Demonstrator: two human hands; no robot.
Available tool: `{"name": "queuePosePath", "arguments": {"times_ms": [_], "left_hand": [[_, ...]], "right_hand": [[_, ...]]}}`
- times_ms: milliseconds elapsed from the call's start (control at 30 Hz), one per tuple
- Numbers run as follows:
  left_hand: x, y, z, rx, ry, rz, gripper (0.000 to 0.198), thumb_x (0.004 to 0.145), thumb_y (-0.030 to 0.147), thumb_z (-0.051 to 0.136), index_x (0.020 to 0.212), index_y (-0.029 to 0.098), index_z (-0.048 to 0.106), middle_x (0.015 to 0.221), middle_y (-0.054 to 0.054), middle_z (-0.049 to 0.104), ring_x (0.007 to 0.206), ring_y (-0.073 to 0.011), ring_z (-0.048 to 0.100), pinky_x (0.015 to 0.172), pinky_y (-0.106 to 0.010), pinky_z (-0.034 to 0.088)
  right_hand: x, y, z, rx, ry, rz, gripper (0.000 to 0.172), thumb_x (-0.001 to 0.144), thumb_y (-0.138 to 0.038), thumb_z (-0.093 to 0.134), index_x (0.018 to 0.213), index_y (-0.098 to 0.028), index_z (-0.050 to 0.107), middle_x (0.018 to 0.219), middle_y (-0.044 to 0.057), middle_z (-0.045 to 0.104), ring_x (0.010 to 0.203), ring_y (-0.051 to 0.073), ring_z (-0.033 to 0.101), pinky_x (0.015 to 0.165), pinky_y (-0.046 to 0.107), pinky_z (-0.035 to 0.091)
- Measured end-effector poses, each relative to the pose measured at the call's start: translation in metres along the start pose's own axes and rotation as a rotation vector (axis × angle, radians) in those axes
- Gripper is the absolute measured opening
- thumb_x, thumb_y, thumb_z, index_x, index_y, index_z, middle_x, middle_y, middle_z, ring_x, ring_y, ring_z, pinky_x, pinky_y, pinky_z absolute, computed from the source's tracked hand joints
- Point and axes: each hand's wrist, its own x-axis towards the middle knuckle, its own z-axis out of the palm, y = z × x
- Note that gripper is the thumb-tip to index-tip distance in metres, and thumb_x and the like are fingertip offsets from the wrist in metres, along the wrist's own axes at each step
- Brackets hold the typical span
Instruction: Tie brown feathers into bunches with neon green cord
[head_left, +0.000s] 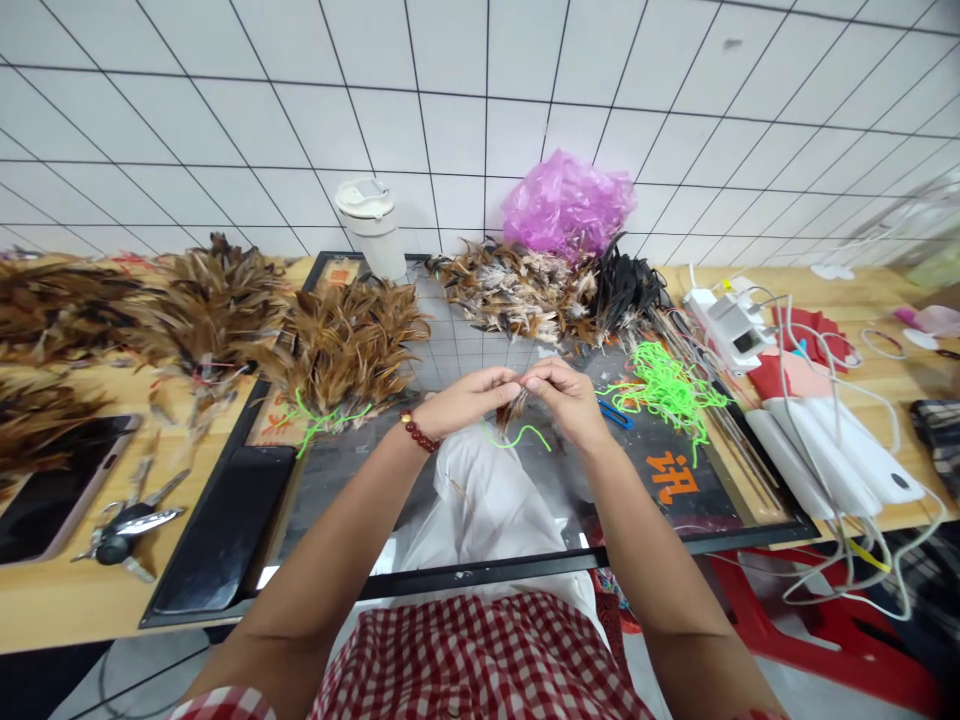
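My left hand [474,396], with a dark red bead bracelet at the wrist, meets my right hand [568,398] over the middle of the glass-topped frame. Fingertips of both are pinched together on a small bunch of brown feathers [511,412], whose upper ends they hide. Just below the bunch hangs a short bright green string [531,432]; whether it is tied on, I cannot tell. A blue snipper-like tool [615,414] lies right of my right hand, beside a tangled heap of green strings [667,385]. Left of my hands spreads a large brown feather pile [349,345].
Mixed feathers [517,290] and black feathers [628,290] lie at the back, before a pink plastic bag [570,205]. A white cup [373,228] stands near the wall. Phones [229,530], keys [127,530] and a power strip [731,320] with trailing cables flank the frame.
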Motion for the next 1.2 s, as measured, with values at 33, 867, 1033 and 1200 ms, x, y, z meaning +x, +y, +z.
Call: {"name": "queuePosePath", "arguments": {"times_ms": [33, 867, 1033, 1200], "left_hand": [[0.003, 0.001, 0.002, 0.033, 0.003, 0.031, 0.028, 0.078, 0.04, 0.063, 0.089, 0.014, 0.064, 0.084, -0.004, 0.062, 0.081, -0.0134, 0.055, 0.076, -0.025, 0.044], [0.013, -0.024, 0.03, -0.457, 0.235, -0.11, 0.036, 0.077, 0.048, 0.063, 0.074, 0.016, 0.045, 0.059, 0.007, 0.038, 0.041, -0.0009, 0.027, 0.039, -0.014, 0.019], [0.012, -0.024, 0.03, -0.449, 0.252, -0.089, 0.036, 0.077, 0.047, 0.062, 0.073, 0.016, 0.046, 0.059, 0.007, 0.036, 0.042, -0.0013, 0.027, 0.04, -0.015, 0.019], [0.012, -0.023, 0.029, -0.429, 0.278, -0.08, 0.034, 0.079, 0.046, 0.06, 0.073, 0.015, 0.048, 0.059, 0.007, 0.034, 0.042, -0.0013, 0.026, 0.04, -0.015, 0.018]], "right_hand": [[0.001, 0.002, 0.0, -0.021, 0.016, -0.025, 0.012, 0.078, -0.035, 0.068, 0.075, -0.024, 0.073, 0.077, 0.001, 0.058, 0.076, 0.015, 0.056, 0.074, 0.031, 0.047], [-0.006, -0.003, -0.004, -0.609, -0.147, -0.236, 0.042, 0.096, -0.035, 0.038, 0.137, -0.032, 0.045, 0.139, 0.005, 0.051, 0.128, 0.02, 0.045, 0.107, 0.044, 0.034], [-0.005, -0.005, -0.005, -0.51, -0.164, -0.209, 0.039, 0.095, -0.035, 0.04, 0.132, -0.031, 0.052, 0.138, 0.004, 0.052, 0.127, 0.02, 0.046, 0.108, 0.042, 0.035], [-0.003, -0.004, -0.003, -0.349, -0.075, -0.141, 0.04, 0.092, -0.038, 0.048, 0.131, -0.029, 0.054, 0.128, 0.007, 0.057, 0.111, 0.019, 0.055, 0.101, 0.04, 0.041]]}}
